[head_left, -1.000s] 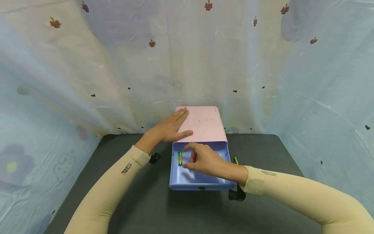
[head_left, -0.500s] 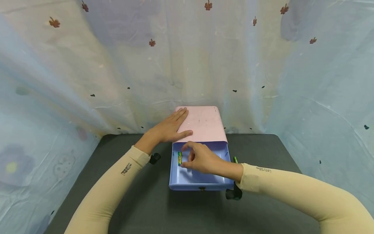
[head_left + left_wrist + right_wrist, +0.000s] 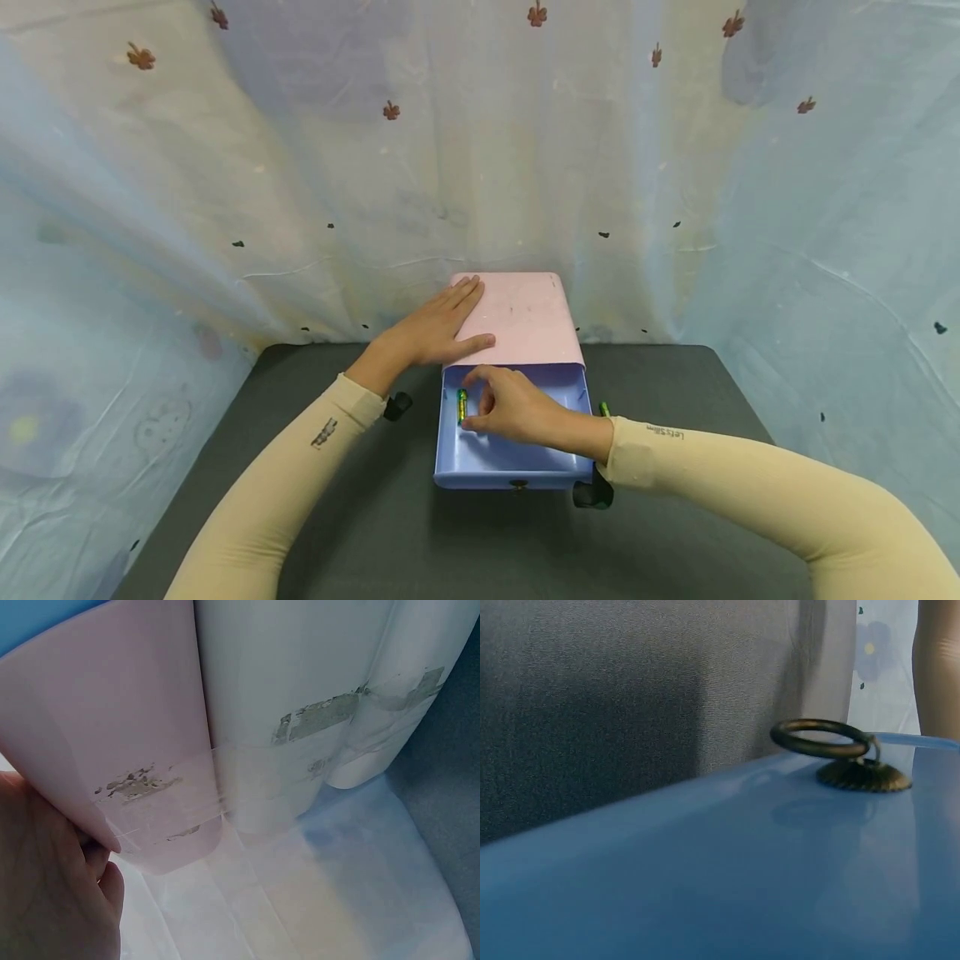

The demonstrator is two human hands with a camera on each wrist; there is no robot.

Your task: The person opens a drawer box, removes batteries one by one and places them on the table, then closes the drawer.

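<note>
My left hand [image 3: 431,329] lies with its fingers spread on the left part of the pink top [image 3: 525,317] of a drawer unit. In the left wrist view, the same hand [image 3: 56,877] is by the unit's pink side. Below the top, a blue drawer [image 3: 517,479] is pulled out. Over it is my right hand [image 3: 517,404], thumb and index finger curved and apart. A green battery [image 3: 462,407] lies along the drawer's left side, near those two fingertips; whether they touch it is unclear. The right wrist view shows the drawer front's brass ring pull [image 3: 817,739].
A second green object [image 3: 604,409] sits right of the drawer, partly hidden by my right wrist. The unit stands on a dark table [image 3: 345,517] against a patterned curtain [image 3: 480,167]. White sections [image 3: 277,712] adjoin the pink one in the left wrist view.
My right hand has shifted slightly left, bringing thumb and index fingertips closer to the battery. Neither the battery, the drawer nor my left hand has visibly moved.
</note>
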